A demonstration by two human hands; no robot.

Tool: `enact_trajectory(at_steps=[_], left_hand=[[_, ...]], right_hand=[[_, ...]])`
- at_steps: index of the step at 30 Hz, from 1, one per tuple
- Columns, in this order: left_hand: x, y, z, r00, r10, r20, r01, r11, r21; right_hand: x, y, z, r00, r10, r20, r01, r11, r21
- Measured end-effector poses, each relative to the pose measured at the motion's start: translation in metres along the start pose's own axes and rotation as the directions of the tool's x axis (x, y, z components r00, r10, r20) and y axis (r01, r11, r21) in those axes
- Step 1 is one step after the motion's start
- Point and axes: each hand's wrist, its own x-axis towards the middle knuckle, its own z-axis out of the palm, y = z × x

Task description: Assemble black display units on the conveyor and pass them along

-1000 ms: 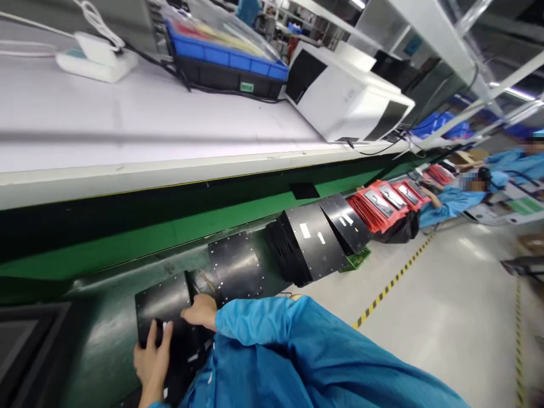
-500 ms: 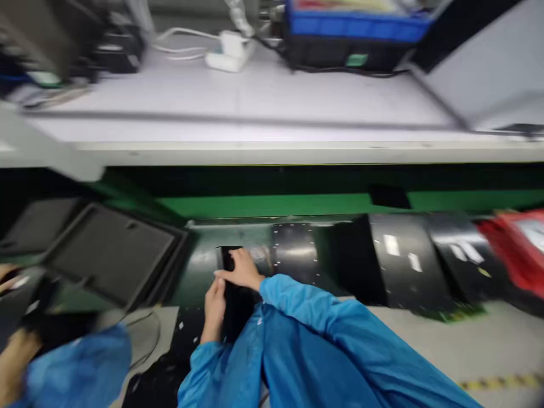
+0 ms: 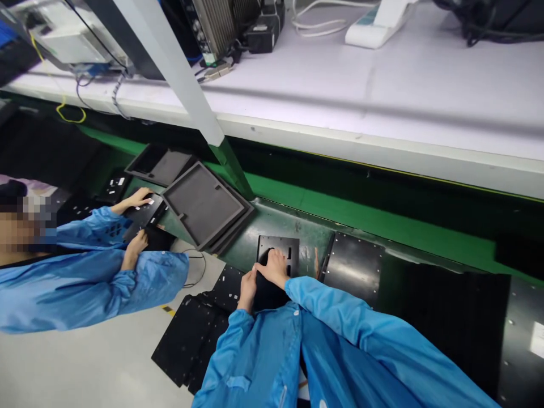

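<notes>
A black metal panel (image 3: 278, 243) with cut-out slots lies before me on the green bench, its near part hidden by my hands and sleeve. My right hand (image 3: 275, 266) curves over it with bent fingers, the thumb reaching left. At the panel's near left side my left hand (image 3: 247, 288) has its fingers pressed together, their tips touching or close to my right thumb. Both hands seem to grip the panel; any small part between the fingertips is hidden. Several dark plates (image 3: 187, 334) with small holes lie stacked to the left of my lap.
At left a co-worker in a blue sleeve (image 3: 148, 272) handles a black plate (image 3: 147, 209). Grey foam trays (image 3: 204, 201) are piled between us. Black cases (image 3: 355, 263) stand to my right. A white shelf (image 3: 297, 96) with a post (image 3: 170, 62) overhangs the bench.
My view has turned left, bringing the co-worker and foam trays further in. The panel's slotted face shows more clearly. My hands stay together on it in much the same pose.
</notes>
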Motion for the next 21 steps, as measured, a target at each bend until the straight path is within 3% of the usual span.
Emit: enact_trajectory(at_steps=[9, 16, 21], left_hand=[[0.026, -0.006, -0.001, 1.0, -0.025, -0.009, 0.026, 0.958, 0.286], [0.042, -0.01, 0.002, 0.995, -0.095, 0.008, 0.087, 0.934, 0.346], [0.042, -0.009, 0.001, 1.0, -0.013, -0.022, 0.021, 0.903, 0.43]], right_hand=[[0.013, -0.001, 0.022, 1.0, -0.001, 0.0, 0.001, 0.999, -0.038], [0.026, -0.005, 0.029, 0.995, 0.094, -0.016, -0.094, 0.995, -0.02], [0.019, -0.006, 0.024, 0.992, 0.118, -0.051, -0.115, 0.991, 0.062]])
